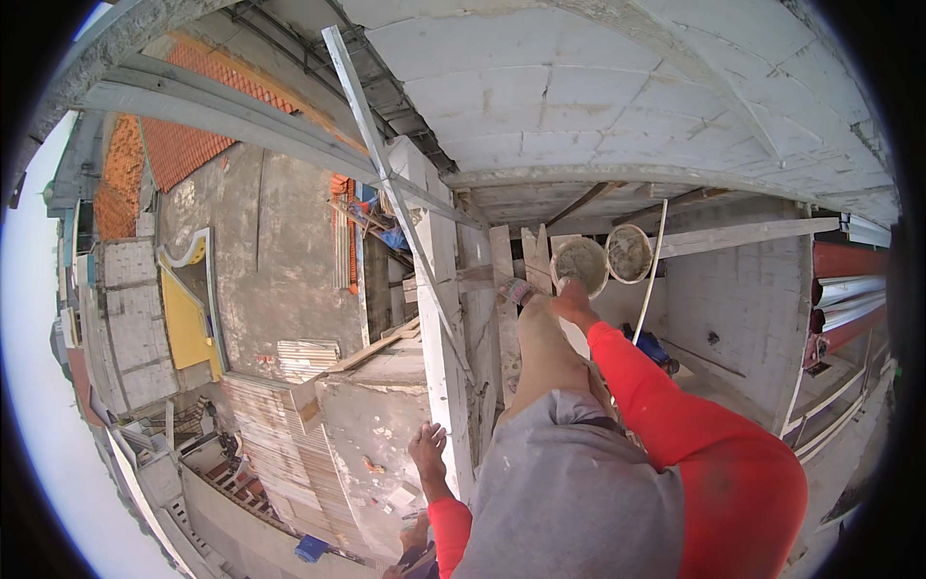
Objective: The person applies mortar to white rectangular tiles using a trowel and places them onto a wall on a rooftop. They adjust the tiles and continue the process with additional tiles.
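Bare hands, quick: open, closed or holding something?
Left hand: open, no object visible in it.
Right hand: at the round, pale bucket; grip can't be told.

A pale block wall [511,106] spans the top; a white pillar [439,318] stands near the middle; a smooth grey wall [723,309] closes the right; the left lies open to daylight, with stained cement [222,251], an orange tiled roof [183,154], a yellow panel [183,323] and corrugated sheets [289,454]; pale sky [27,338] edges the far left.
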Available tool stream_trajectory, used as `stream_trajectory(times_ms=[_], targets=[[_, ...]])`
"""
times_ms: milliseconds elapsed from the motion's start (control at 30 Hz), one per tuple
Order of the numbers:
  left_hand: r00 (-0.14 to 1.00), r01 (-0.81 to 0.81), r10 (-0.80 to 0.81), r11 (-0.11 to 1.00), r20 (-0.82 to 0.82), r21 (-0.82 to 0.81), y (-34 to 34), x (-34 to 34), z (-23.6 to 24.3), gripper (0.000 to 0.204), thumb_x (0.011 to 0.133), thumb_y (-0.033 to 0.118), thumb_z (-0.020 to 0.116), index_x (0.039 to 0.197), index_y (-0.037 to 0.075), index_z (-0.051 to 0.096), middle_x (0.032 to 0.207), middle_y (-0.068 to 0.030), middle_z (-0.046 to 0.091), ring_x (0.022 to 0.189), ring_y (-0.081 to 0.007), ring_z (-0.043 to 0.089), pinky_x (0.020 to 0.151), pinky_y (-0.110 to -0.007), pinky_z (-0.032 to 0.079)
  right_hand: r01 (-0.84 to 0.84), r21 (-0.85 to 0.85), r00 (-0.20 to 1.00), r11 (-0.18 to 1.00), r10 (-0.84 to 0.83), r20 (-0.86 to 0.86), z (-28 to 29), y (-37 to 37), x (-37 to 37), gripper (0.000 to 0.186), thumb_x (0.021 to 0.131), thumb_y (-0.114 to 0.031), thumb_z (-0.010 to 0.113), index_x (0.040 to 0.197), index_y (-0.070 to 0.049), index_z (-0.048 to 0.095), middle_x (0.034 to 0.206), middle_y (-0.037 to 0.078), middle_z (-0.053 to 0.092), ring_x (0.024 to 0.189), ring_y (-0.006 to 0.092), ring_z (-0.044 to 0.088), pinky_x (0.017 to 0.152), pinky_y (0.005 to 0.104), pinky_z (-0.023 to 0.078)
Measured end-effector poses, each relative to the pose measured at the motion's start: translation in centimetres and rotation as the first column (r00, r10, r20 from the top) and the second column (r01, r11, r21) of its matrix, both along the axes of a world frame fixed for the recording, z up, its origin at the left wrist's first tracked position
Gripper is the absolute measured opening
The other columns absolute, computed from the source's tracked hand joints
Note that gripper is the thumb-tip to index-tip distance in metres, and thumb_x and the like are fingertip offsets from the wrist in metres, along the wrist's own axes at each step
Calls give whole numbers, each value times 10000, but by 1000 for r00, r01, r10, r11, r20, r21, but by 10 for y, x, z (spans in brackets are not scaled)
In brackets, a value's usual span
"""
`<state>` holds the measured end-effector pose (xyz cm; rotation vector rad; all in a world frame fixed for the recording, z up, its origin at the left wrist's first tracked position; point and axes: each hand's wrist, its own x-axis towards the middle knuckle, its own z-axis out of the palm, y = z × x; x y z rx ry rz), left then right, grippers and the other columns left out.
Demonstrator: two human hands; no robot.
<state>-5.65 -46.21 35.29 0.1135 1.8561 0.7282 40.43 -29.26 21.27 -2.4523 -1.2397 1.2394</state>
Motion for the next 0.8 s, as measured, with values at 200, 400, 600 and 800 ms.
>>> stream_trajectory(times_ms=[200,400,600,800], targets=[[998,37,-32,995,63,-93,-21,9,-16,506,1086,248,593,1488,-52,520,1315,-215,678,1098,-285,717,919,-382,595,272,-245,961,931,-277,14,1,-80,46,519,808,-168,658,1227,138,638,1119,349,732,1133,500,699,1012,491,572],[997,-71,74,969,2,-237,-78,8,-47,324,1049,195,606,1296,-8,657,948,-128,758,701,-177,693,701,-344,610,57,-257,980,965,-5,200,1,-147,88,384,800,-187,661,1032,111,733,1133,350,730,1148,488,704,1015,484,575],[973,-232,232,961,-16,-150,-136,20,-91,360,976,92,564,1305,-18,659,945,-155,772,682,-194,687,628,-326,568,-188,-139,952,972,215,216,25,-88,94,414,770,-220,713,1069,64,752,1116,337,740,1107,480,720,979,500,579],[970,-239,241,969,25,-64,-187,62,-115,313,980,89,510,1248,4,649,905,-115,744,601,-132,595,505,-293,458,-102,307,995,946,101,19,118,96,19,449,894,-208,744,1260,53,729,1045,227,785,881,329,776,803,429,603]])
